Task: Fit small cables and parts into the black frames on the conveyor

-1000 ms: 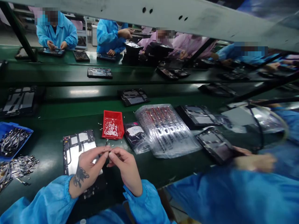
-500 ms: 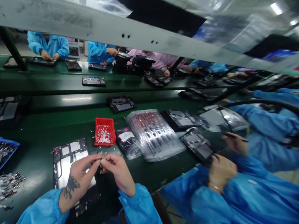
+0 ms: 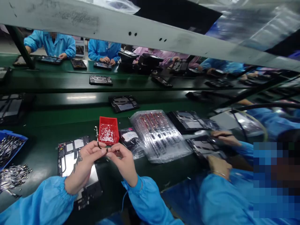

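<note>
A thin black flex cable (image 3: 97, 135) with a pale tip sticks up from the pinched fingers of my left hand (image 3: 85, 162). My right hand (image 3: 124, 162) meets it fingertip to fingertip, pinching the cable's lower end, which the fingers mostly hide. Under my left hand and forearm lies an opened tablet (image 3: 62, 161), its silver battery plates and dark circuit parts showing. Just beyond my fingers stands a red tray (image 3: 108, 119) with many small white strips (image 3: 107, 134) in it.
Left are a blue bin (image 3: 22, 144) and a loose pile of small cables (image 3: 15, 178). Clear plastic trays of parts (image 3: 161, 137) and a bagged bundle (image 3: 129, 140) lie right of the red tray. A co-worker's hand (image 3: 219, 165) is near another tablet (image 3: 206, 147). A shelf beam (image 3: 105, 23) crosses overhead.
The flex cable now stands up clear of my left fingers, where only a dark tip showed before. The camera has turned slightly left. The co-worker at right has leaned into view.
</note>
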`<state>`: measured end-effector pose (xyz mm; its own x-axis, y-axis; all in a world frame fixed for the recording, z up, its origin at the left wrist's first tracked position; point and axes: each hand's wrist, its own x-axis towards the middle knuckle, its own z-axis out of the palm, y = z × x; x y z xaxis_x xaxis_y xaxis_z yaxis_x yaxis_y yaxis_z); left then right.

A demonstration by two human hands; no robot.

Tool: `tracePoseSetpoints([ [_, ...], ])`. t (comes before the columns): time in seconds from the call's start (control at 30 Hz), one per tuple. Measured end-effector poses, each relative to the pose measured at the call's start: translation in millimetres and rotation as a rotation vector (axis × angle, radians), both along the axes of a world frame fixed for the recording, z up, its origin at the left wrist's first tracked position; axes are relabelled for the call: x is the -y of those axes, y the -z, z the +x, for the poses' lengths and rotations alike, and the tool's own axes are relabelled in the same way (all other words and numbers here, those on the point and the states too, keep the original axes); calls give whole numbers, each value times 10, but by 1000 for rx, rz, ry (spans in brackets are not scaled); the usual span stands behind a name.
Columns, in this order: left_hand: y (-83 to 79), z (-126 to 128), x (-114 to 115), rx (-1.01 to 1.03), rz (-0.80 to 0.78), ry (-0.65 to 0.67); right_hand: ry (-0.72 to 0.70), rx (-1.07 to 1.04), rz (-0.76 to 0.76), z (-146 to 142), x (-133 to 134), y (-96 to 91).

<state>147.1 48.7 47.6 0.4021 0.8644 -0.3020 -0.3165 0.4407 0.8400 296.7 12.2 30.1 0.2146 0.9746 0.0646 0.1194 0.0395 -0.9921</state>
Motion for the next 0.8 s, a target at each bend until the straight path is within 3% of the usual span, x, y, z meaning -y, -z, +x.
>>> tracePoseSetpoints([
  [0.13,-34,53,-12,-30,48,11,-81,-148,-124,118,-46,-114],
  [0.33,-44,158,-146,-77,126,-8,13,88,-15,174,-139,-169],
  [0.47,-43,249,-319,-112,165,-23,-171,-10,-169,362,-291,-368],
  [0.63,-76,432,-411,-71,246,131,-291,13,-244,609,-603,-780],
  [0.7,-37,493,-443,-77,249,177,-310,-38,-236,604,-731,-818],
  [0.8,58,506,-533,-123,207,241,-266,-68,-232,542,-870,-704],
])
